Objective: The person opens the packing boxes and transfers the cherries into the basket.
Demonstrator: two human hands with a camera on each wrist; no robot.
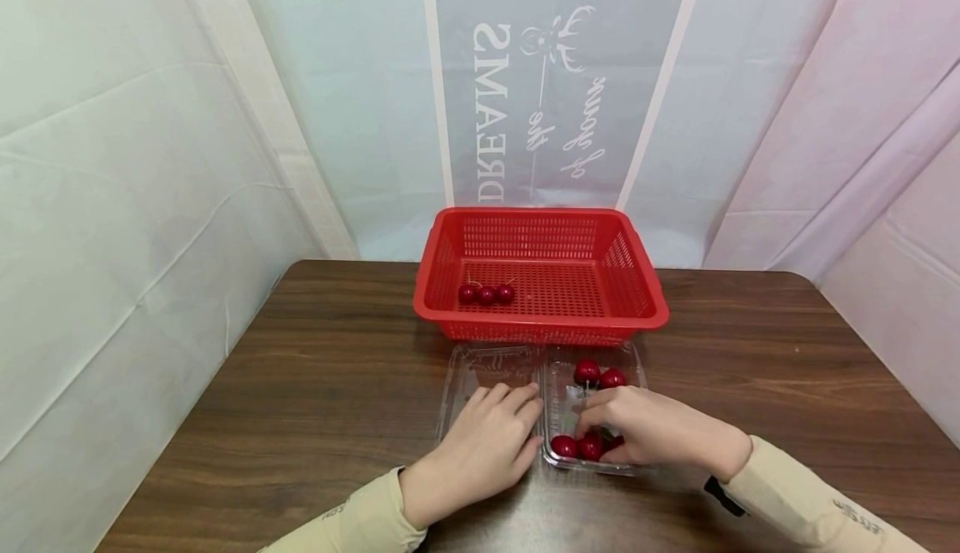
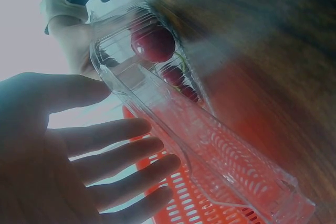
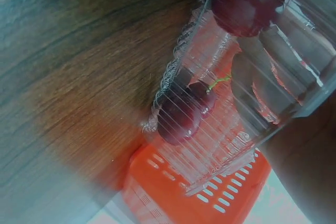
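Note:
A clear plastic clamshell box (image 1: 557, 399) lies unfolded on the table, its lid (image 1: 467, 370) to the left. My left hand (image 1: 491, 436) rests over the lid, and in the left wrist view its extended fingers (image 2: 126, 129) lie along the clear edge. My right hand (image 1: 637, 428) reaches into the box, thumb and fingers curled about a dark red cherry (image 1: 590, 446) at the near end. Another cherry (image 1: 564, 446) sits just left of it, and a third is partly hidden by the hand. At the far end are two more cherries (image 1: 587, 371).
Behind the box stands a red perforated basket (image 1: 536, 321), with three stemmed cherries (image 1: 487, 295) in a row at its left. The dark wood table (image 1: 337, 370) ends at hanging printed cloth (image 1: 562, 120) behind and pale sheets (image 1: 150, 161) at the sides.

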